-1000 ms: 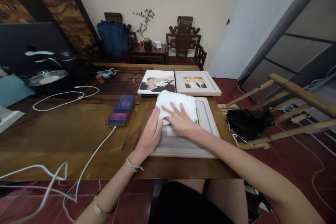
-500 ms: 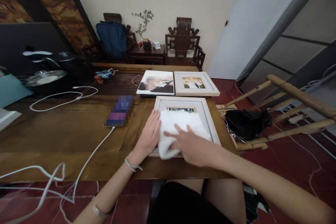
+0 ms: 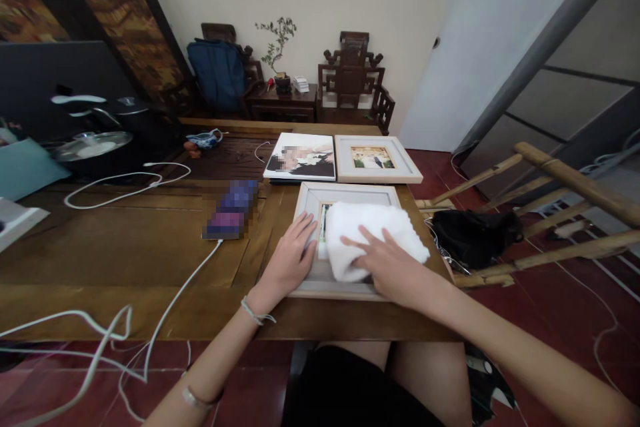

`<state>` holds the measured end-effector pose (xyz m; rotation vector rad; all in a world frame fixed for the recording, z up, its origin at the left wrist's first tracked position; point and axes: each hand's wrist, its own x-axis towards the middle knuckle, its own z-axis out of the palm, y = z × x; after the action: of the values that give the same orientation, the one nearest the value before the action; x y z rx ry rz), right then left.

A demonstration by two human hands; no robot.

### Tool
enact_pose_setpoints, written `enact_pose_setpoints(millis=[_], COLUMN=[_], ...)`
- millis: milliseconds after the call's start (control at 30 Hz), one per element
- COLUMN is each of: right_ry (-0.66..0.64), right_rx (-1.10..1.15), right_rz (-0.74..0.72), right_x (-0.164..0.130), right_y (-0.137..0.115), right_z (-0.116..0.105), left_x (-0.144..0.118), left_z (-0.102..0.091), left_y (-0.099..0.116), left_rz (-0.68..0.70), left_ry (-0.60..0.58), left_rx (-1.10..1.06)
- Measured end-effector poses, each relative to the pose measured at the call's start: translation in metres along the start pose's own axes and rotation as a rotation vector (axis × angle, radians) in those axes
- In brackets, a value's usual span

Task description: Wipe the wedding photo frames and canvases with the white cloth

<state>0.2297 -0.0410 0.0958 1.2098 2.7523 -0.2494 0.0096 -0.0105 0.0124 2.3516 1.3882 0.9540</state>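
Head view, looking down past a dark lap to the near edge of the brown wooden counter (image 3: 125,260). Closest on it lies a pale wood picture frame with a grey-white mat (image 3: 345,200), flat, near the counter's right end. The left hand (image 3: 290,260) rests flat and open on the frame's left border, fingers spread and pointing away, a thin bracelet at the wrist. The right hand (image 3: 393,270) lies palm down with fingers stretched on a folded white cloth (image 3: 373,243), pressing it onto the frame's glass; it covers most of the middle and right of the frame and hangs slightly over the right border. Only a narrow strip of the photograph shows, between the cloth and the left hand.

White charging cables (image 3: 150,327) loop over the counter's near left edge, one running to a blurred dark phone (image 3: 231,210) just left of the frame. Beyond the frame, side by side and touching, lie an unframed photo print with a white margin (image 3: 301,157) and a second pale framed photograph (image 3: 376,159). Far left stand a dark pot with a glass lid (image 3: 93,143) and a small blue-and-white ceramic piece (image 3: 203,140). Right of the counter, a black bag (image 3: 473,233) sits on a bamboo chair (image 3: 550,207). Against the far wall stands a carved dark wooden chair (image 3: 353,80).
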Motion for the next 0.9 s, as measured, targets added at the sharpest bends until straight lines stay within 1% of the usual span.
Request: enact_pose_setpoints(millis=[67, 200, 267, 333, 400, 500, 600, 667, 733, 800, 867, 900], right_ry=[0.087, 0.321, 0.351, 0.310, 0.265, 0.210, 0.098, 0.016, -0.028, -0.041, -0.034, -0.026], right_rx=[-0.116, -0.283, -0.317, -0.329, -0.338, -0.320, -0.212, -0.106, -0.017, 0.030, 0.048, 0.051], right_rz=[0.067, 0.197, 0.234, 0.250, 0.246, 0.220, 0.169, 0.104, 0.020, -0.064, -0.111, -0.117], right_x=[0.017, 0.044, 0.050, 0.048, 0.039, 0.013, -0.018, -0.037, -0.049, -0.052, -0.043, -0.034], right_y=[0.025, 0.074, 0.088, 0.090, 0.079, 0.048, 0.012, -0.009, -0.028, -0.043, -0.051, -0.051], right_z=[-0.001, -0.008, -0.005, 0.003, 0.013, 0.021, 0.018, 0.012, 0.005, 0.002, 0.001, 0.002], left_x=[0.000, 0.000, 0.000, 0.000, 0.000, 0.001, 0.001, 0.001, 0.001, 0.001, 0.001, 0.001], left_z=[0.000, -0.001, -0.001, -0.001, -0.002, -0.002, -0.002, -0.002, -0.001, -0.001, 0.000, 0.000], left_y=[0.000, -0.001, -0.001, -0.001, 0.000, 0.002, 0.003, 0.003, 0.003, 0.002, 0.002, 0.001], left_rz=[0.000, 0.004, 0.002, -0.005, -0.012, -0.020, -0.027, -0.026, -0.018, -0.018, -0.034, -0.045], left_ry=[-0.005, 0.004, 0.009, 0.006, 0.000, 0.000, 0.002, 0.012, 0.025, 0.033, 0.038, 0.042], left_rx=[-0.009, -0.026, -0.028, -0.027, -0.025, -0.025, -0.021, -0.025, -0.034, -0.039, -0.049, -0.059])
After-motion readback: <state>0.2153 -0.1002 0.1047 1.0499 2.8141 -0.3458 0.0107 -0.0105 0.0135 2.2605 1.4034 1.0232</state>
